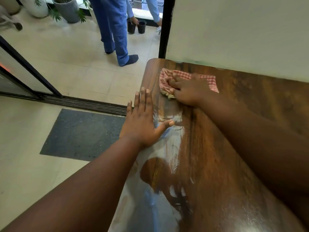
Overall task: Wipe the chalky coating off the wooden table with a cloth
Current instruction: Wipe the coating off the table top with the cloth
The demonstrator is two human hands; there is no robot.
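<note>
A glossy brown wooden table [217,148] stands against the wall. Pale chalky smears lie along its left edge. Near the far left corner sits a bunched red-and-white checked cloth [168,76]. My right hand [187,91] presses down on the cloth, with fingers spread over it and slightly bent into the folds. My left hand [143,123] lies flat on the table's left edge, fingers straight, thumb stretched out over the smeared patch.
A cream wall [234,30] borders the table's far side. Left of the table are tiled floor, a dark mat [80,133] and a sliding-door track [83,102]. A person in blue trousers [115,30] bends over two black pots [136,26]. Potted plants [66,9] stand behind.
</note>
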